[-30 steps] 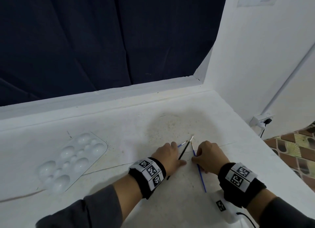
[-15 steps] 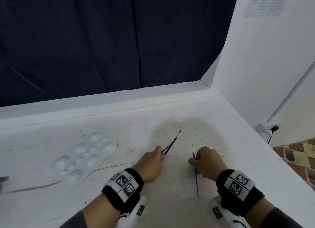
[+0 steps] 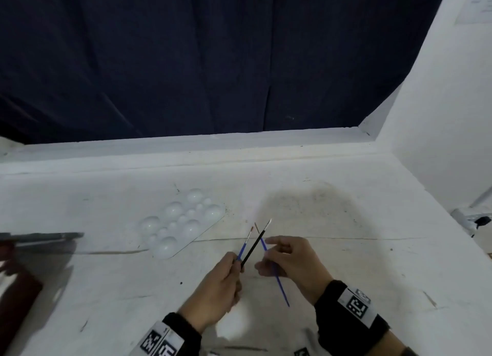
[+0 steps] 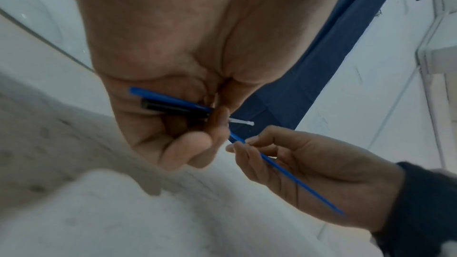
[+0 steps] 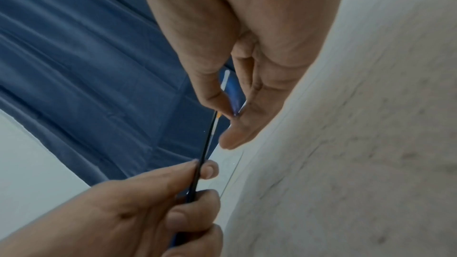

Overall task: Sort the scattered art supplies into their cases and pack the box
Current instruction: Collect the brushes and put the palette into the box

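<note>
Left hand (image 3: 221,283) grips a black brush (image 3: 255,245) and a blue brush (image 3: 244,245). Right hand (image 3: 290,262) pinches a second blue brush (image 3: 277,274), held just beside them, bristles toward 12 o'clock. Palette (image 3: 183,222) lies unpacked on the bench (image 3: 372,262) at 10 o'clock. Early stage; no case visible, and a dark object at the left edge is cut off.

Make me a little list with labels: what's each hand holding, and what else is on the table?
left hand: grips two paintbrushes, a black brush and a short blue brush
right hand: pinches a long blue brush
brushes: black and long blue cross above the table
palette: white, on the table, left of the hands
dark case: at the left edge, only partly seen
</note>
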### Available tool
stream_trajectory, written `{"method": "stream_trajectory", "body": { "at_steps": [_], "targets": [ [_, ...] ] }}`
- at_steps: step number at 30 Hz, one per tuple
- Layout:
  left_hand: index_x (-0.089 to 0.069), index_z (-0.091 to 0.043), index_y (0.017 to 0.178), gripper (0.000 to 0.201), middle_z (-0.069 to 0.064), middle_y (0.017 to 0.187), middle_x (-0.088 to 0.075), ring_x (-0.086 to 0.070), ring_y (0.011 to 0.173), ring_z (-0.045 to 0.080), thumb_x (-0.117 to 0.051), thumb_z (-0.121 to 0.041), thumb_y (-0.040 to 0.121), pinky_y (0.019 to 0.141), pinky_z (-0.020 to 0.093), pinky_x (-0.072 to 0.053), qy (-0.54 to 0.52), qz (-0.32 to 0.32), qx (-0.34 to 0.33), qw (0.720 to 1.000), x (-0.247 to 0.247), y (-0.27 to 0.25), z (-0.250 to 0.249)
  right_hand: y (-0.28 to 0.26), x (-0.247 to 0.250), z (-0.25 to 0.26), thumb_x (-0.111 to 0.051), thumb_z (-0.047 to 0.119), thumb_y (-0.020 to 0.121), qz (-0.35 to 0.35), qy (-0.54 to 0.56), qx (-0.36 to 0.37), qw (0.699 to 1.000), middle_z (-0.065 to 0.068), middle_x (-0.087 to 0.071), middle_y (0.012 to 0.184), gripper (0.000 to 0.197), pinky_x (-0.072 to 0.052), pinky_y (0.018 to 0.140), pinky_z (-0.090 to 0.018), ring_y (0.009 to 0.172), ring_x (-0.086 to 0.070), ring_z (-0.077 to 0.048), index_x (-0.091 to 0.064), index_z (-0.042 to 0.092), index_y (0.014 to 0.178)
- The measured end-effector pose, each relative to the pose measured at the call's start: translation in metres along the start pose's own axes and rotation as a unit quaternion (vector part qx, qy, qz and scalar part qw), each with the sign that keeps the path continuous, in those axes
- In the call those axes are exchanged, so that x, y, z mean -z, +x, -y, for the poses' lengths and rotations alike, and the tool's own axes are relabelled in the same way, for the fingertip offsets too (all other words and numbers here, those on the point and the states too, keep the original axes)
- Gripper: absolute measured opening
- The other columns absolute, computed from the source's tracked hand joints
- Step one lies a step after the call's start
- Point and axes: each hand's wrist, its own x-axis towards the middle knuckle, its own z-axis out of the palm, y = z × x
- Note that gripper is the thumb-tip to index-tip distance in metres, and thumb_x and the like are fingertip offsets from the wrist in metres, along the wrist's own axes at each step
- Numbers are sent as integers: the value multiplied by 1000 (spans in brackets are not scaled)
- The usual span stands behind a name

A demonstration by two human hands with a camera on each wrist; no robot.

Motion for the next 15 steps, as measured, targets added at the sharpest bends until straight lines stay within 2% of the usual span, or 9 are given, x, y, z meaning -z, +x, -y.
{"method": "stream_trajectory", "body": {
  "at_steps": [3,6,10,12,13,15],
  "targets": [
    [-40,-8,94,23,-9,53,-33,-29,49,11,-28,-22,109,46,22,-25,-19,-20,-5,1000,15,-12,5,2,-21,-5,-47,-13,93,28,41,-29,998,-18,-61,76,15,-61,72,-37,83,-73,-39,-60,-8,97],
    [-49,-8,94,27,-9,52,-37,-32,49,11,-31,-21,109,47,25,-26,-30,-48,13,998,21,-17,18,4,-42,-11,-41,-13,94,46,70,-50,995,-20,-65,86,18,-56,80,-39,91,-72,-37,-56,-2,97],
    [-61,-17,86,33,-11,50,-46,-40,48,8,-37,-21,108,55,29,-32,32,-77,1,997,25,-18,35,7,-61,-16,-46,-12,92,69,112,-49,990,-31,-67,107,17,-56,78,-39,85,-69,-32,-53,-1,103],
    [-60,-23,78,34,-15,52,-53,-45,48,2,-40,-18,106,56,28,-38,90,-79,-21,993,27,-20,35,10,-66,-18,-47,-14,91,69,122,-48,989,-31,-66,110,16,-59,82,-45,88,-71,-32,-54,-6,103],
    [-59,-22,74,36,-13,53,-56,-49,49,2,-42,-16,105,56,24,-41,112,-80,-29,990,28,-21,33,11,-68,-18,-46,-14,91,69,120,-52,989,-29,-67,110,17,-59,84,-47,93,-72,-31,-55,-9,106],
    [-59,-13,69,37,-3,54,-60,-59,51,7,-45,-13,103,54,20,-46,103,-82,-23,991,29,-23,26,11,-70,-17,-42,-15,92,77,112,-60,989,-23,-70,108,23,-60,81,-40,97,-72,-28,-55,-9,110]
  ]
}}
